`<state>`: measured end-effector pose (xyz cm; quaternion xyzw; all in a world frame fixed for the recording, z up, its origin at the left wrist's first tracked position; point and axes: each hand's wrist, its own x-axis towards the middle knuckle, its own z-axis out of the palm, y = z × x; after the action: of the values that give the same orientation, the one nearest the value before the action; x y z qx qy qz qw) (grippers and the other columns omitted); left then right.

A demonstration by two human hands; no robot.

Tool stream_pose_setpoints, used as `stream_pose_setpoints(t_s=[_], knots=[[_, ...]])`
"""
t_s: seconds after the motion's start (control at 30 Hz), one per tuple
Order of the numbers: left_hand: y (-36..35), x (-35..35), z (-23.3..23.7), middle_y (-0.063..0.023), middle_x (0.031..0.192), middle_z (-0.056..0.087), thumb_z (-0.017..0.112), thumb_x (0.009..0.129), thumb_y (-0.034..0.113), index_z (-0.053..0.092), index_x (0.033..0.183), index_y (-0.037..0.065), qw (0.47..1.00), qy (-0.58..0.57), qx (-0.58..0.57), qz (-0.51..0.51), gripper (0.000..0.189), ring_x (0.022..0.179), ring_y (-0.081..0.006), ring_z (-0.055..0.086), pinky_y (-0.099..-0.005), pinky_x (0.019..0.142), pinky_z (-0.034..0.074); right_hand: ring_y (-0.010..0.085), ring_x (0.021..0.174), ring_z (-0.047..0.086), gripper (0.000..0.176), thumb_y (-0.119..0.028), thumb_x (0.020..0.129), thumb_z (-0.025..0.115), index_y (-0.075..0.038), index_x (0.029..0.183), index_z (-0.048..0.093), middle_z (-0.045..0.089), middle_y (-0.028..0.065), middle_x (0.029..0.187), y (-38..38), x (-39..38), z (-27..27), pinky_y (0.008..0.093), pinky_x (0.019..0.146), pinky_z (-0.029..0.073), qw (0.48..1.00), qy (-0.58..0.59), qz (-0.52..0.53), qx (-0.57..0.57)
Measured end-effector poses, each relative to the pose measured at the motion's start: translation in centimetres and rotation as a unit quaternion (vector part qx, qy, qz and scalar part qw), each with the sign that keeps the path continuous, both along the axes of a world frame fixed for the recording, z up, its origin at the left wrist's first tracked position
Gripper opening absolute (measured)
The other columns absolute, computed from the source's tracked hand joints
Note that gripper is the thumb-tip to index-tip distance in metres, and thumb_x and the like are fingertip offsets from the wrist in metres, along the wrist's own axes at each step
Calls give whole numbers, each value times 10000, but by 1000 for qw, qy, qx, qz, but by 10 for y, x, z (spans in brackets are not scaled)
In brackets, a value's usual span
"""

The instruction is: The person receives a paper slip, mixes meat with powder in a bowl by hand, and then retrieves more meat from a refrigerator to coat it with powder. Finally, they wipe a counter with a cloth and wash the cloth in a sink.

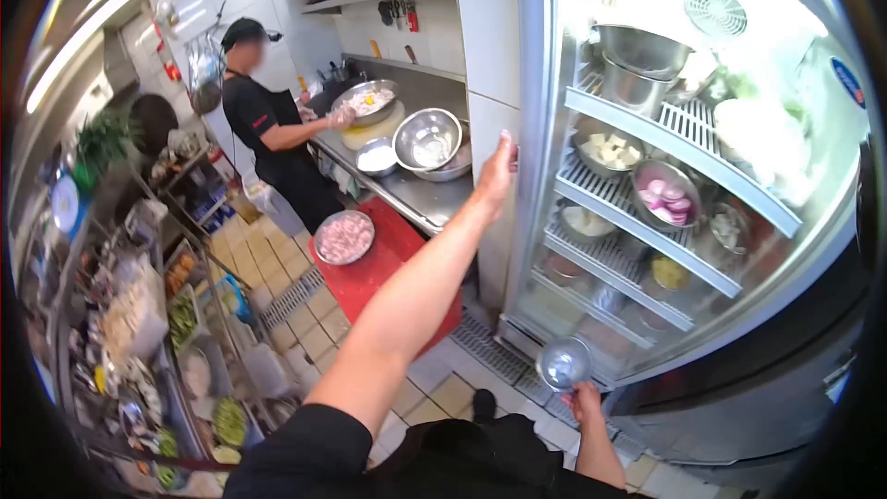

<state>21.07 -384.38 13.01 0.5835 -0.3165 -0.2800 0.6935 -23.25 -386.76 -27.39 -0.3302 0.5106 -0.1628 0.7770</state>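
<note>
My left arm reaches forward across the view, and my left hand is at the left edge of the tall fridge's door frame. Its fingers curl round that edge, partly hidden. Low in front of the fridge, my right hand grips the rim of a small shiny metal bowl. Behind the bowl stand the lit fridge shelves. They carry a bowl of sliced pink onion, a bowl of white cubes and a large steel pot.
A co-worker in black stands at the steel counter, a gloved hand at a wide bowl of food. A bowl of pink raw meat rests on a red board. Food containers line the left side.
</note>
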Motion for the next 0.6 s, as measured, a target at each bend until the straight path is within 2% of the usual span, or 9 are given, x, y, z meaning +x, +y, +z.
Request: stream_pose_setpoints(t_s=[0.07,0.1,0.13,0.23,0.3,0.33,0.4,0.47,0.6], knots=[[-6,12,9,-60,1298,593,278,934,773,545,1372,56,1000,-1,6,-25,882,1168,-187,509,-376,999,330,239,760,644,216,-47,850,572,-16,1062,540,550,91,897,6,108,-23,408,619,612,989,10,145,-7],[-5,14,5,-38,1243,618,258,933,780,587,1332,67,999,11,-2,-46,881,1131,-168,516,-354,980,326,250,789,659,241,-71,863,589,-20,1094,544,583,109,960,15,159,-28,403,675,616,976,-61,208,12],[-4,17,2,-38,1243,618,258,933,780,587,1332,67,998,28,2,-52,881,1131,-168,516,-354,980,326,252,793,662,271,-108,871,620,-24,1119,552,608,119,1007,34,204,-6,394,677,612,972,-69,226,19],[-11,33,4,-51,968,670,274,989,706,684,1034,35,995,3,-5,-97,788,953,-161,573,-329,940,409,210,759,676,219,-166,881,648,-57,1070,623,652,72,908,77,329,38,379,706,606,939,-11,344,0],[-4,31,11,-46,968,669,271,995,696,686,1034,35,992,18,-32,-120,782,940,-156,567,-326,925,413,199,758,685,277,-192,884,654,-81,1137,641,691,66,1011,100,386,75,375,712,602,915,-12,401,-38],[-1,31,10,-41,968,669,269,1001,686,688,1033,34,989,27,-52,-135,775,928,-152,561,-323,909,417,198,755,687,275,-213,893,645,-80,1133,651,697,67,994,109,408,60,370,715,601,912,-61,405,-17],[2,44,-4,-2,1028,633,205,986,718,668,1176,76,986,-26,-23,-162,814,968,-143,509,-323,921,330,179,739,674,267,-243,903,655,-57,1095,661,704,65,923,135,420,102,340,673,582,922,-65,377,-58],[18,49,-11,-11,1010,633,187,1015,668,664,1179,54,982,-41,-47,-176,795,971,-150,511,-333,928,342,157,747,663,278,-283,909,675,-49,1059,670,702,59,895,144,423,131,318,642,560,935,-65,340,-76],[84,74,-14,-76,1130,665,181,1032,629,636,1225,6,923,8,-63,-379,795,1073,-179,546,-347,976,357,131,714,645,186,-184,893,625,-41,1008,657,681,52,858,173,415,162,294,619,553,959,-32,253,-120]])
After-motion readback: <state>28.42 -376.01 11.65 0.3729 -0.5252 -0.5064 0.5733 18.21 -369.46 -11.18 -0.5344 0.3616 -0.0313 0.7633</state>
